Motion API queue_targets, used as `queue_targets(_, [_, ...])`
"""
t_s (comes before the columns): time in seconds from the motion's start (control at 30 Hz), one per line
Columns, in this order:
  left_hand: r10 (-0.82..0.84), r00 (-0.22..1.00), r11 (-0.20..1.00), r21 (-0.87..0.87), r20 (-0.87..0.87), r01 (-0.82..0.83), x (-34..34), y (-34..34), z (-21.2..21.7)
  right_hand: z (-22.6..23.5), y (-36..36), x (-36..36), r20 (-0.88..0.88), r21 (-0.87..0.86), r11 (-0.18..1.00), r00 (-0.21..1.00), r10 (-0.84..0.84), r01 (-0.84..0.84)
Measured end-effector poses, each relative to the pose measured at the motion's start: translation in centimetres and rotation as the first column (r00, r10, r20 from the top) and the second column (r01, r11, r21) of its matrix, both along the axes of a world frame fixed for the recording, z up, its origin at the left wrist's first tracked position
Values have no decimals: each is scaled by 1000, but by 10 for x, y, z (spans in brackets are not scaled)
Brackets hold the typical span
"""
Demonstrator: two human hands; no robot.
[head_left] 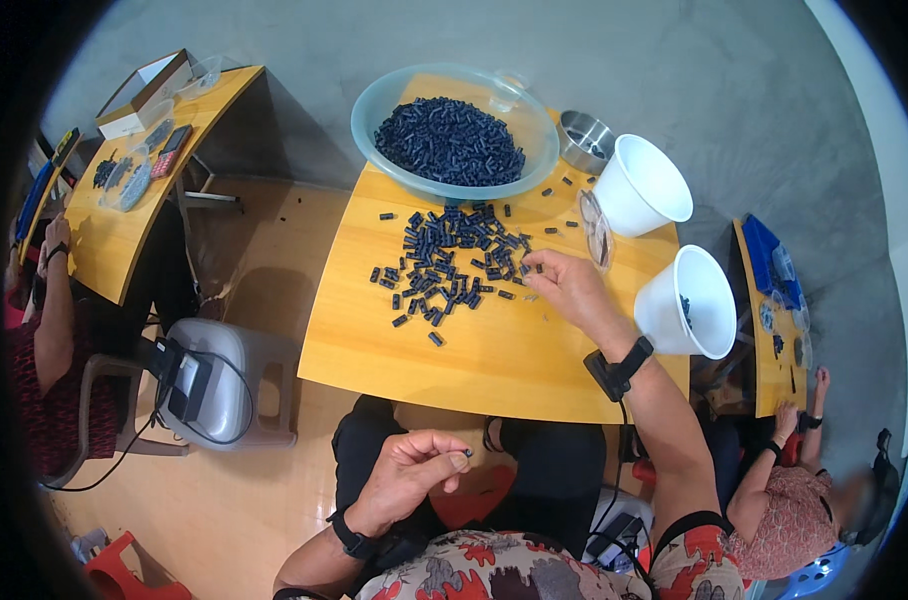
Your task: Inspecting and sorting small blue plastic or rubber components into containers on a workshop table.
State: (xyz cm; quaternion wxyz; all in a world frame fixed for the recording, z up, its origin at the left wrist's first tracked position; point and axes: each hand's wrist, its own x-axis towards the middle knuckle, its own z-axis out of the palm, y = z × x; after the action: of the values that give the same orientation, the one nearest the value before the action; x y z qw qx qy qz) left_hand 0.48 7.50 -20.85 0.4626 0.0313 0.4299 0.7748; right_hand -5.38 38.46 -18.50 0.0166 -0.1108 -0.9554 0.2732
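You have small cylinders (437, 237) in blue-black, a basin (541, 150) in translucent pale blue, a tabletop (444, 378) in yellow, white buckets (616, 203), and a red-grey-cream patterned shirt (504, 583).

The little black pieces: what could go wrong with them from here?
The left hand pinches a tiny dark piece beyond the near edge of the table, so it might drop. The right hand is right by the loose black pieces; a bump could scatter some. The nearer white bucket stands close to the table's right edge, so a knock might spill the dark bits inside.
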Motion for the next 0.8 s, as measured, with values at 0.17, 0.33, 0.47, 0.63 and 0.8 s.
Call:
queue_targets(0.17, [-2,1000,1000,-24,-14,2,-2,-2,-2,-9,10,0,-109,99,995,993,39,-28])
queue_targets(0.33, [-17,1000,999,-27,-26,16,-4,-2,-6,-1,-3,-4,-173,143,987,980,99,-74])
queue_targets(0.47, [-23,1000,1000,-21,-19,23,-3,-1,-5,7,-32,-6,-136,215,930,934,331,-299])
queue_targets(0.63, [-1,1000,999,-33,1,1,-5,-3,-3,-2,-50,-15,-126,255,884,892,433,-393])
queue_targets(0.8, [9,1000,999,-31,13,-9,-8,-7,-5,-3,-34,-15,-186,330,879,890,417,-344])
